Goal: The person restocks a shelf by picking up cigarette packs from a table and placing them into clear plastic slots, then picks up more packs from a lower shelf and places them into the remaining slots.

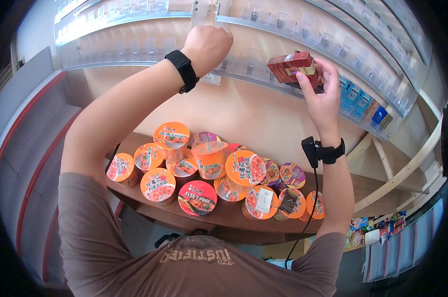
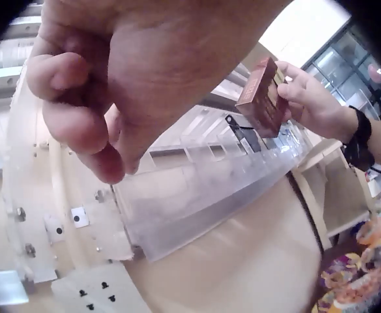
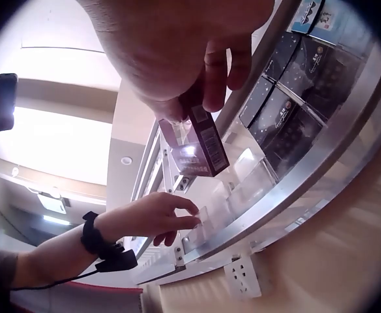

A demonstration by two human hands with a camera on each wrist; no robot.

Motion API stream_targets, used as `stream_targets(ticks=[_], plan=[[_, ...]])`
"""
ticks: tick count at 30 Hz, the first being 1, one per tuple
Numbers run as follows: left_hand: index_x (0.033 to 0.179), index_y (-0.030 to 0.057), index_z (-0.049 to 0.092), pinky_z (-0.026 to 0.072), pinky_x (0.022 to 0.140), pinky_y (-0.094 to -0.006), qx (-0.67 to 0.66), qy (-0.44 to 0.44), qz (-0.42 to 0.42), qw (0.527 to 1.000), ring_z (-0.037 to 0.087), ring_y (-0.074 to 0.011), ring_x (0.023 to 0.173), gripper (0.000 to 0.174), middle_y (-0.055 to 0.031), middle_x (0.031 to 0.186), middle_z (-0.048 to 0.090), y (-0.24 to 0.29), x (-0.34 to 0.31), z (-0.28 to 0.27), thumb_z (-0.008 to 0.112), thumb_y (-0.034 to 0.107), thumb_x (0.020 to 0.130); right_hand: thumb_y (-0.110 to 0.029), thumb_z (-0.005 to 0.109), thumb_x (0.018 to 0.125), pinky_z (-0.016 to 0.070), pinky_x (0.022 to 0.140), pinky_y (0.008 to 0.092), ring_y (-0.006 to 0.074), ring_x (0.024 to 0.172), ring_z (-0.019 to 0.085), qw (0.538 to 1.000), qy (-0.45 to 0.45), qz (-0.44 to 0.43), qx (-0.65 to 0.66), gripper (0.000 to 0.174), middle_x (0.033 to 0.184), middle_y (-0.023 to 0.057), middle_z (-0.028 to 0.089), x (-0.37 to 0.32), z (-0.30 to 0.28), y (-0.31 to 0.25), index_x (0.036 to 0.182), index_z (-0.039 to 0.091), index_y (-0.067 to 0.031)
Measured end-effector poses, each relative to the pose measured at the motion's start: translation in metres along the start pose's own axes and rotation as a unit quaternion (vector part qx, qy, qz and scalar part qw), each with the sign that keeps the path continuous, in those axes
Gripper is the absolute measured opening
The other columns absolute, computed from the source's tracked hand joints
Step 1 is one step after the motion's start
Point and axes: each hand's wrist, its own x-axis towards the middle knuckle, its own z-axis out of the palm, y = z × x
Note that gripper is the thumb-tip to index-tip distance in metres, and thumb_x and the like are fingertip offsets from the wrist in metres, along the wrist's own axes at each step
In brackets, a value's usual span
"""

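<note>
My right hand [image 1: 325, 94] holds a dark red box [image 1: 287, 68] between thumb and fingers, in front of the clear dividers of the upper shelf. The right wrist view shows the box [image 3: 206, 147] tilted below the palm. My left hand [image 1: 209, 48] is raised by the metal shelf post, left of the box. Its fingers are loosely bent with nothing visible in them in the left wrist view. Seen from the right wrist, the left hand [image 3: 164, 216] is close to the clear dividers [image 3: 219, 208]; whether it touches them I cannot tell.
Several instant noodle tubs [image 1: 197, 198] crowd the brown ledge [image 1: 224, 225] below, some stacked. Blue boxes [image 1: 351, 94] stand on the shelf at the right, and black boxes [image 3: 285, 111] show in the right wrist view. A wall socket [image 3: 244, 277] sits beneath the shelf rail.
</note>
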Motion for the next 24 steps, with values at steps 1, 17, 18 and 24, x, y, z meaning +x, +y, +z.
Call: stream_targets(ticks=[1,17,18,24], plan=[[0.085,0.0066,0.066,0.0547,0.061,-0.0427,0.012,0.024,0.016,1.0,0.069,-0.0319,0.072,0.014,-0.0143,0.074,0.067,0.0,0.001,-0.002,0.065,0.02,0.088,-0.012,0.075,0.086,0.0511,0.079,0.027,0.0136,0.093,0.065,1.0,0.002,-0.001,0.001,0.044,0.107,0.0085,0.065,-0.002,-0.001,-0.001,0.123,0.054,-0.0029],[0.082,0.0088,0.064,0.0481,0.084,-0.0329,0.105,0.054,0.169,0.979,0.062,-0.0206,0.089,0.003,-0.0032,0.082,0.064,-0.007,0.008,0.003,0.066,0.011,0.081,-0.012,0.078,0.083,0.0504,0.074,0.0278,0.0148,0.086,0.063,1.0,-0.009,-0.019,-0.014,0.043,0.106,0.0101,0.066,-0.017,-0.004,0.005,0.12,0.057,-0.0032],[0.082,0.0087,0.064,0.0481,0.085,-0.0339,0.074,0.052,0.166,0.982,0.062,-0.0214,0.09,0.004,-0.0039,0.083,0.064,-0.008,0.009,0.005,0.066,0.012,0.081,-0.012,0.078,0.083,0.0506,0.074,0.0282,0.0154,0.086,0.063,0.999,-0.007,-0.029,-0.014,0.044,0.107,0.0108,0.066,-0.017,-0.004,0.006,0.121,0.057,-0.0029],[0.082,0.0082,0.063,0.0491,0.085,-0.0368,0.031,0.036,0.154,0.987,0.064,-0.0243,0.09,0.004,-0.0064,0.084,0.065,-0.007,0.013,0.007,0.066,0.01,0.08,-0.011,0.08,0.081,0.0516,0.08,0.0309,0.0202,0.092,0.063,0.998,-0.029,-0.042,-0.048,0.047,0.108,0.013,0.064,-0.028,-0.019,-0.007,0.121,0.056,-0.0014]])
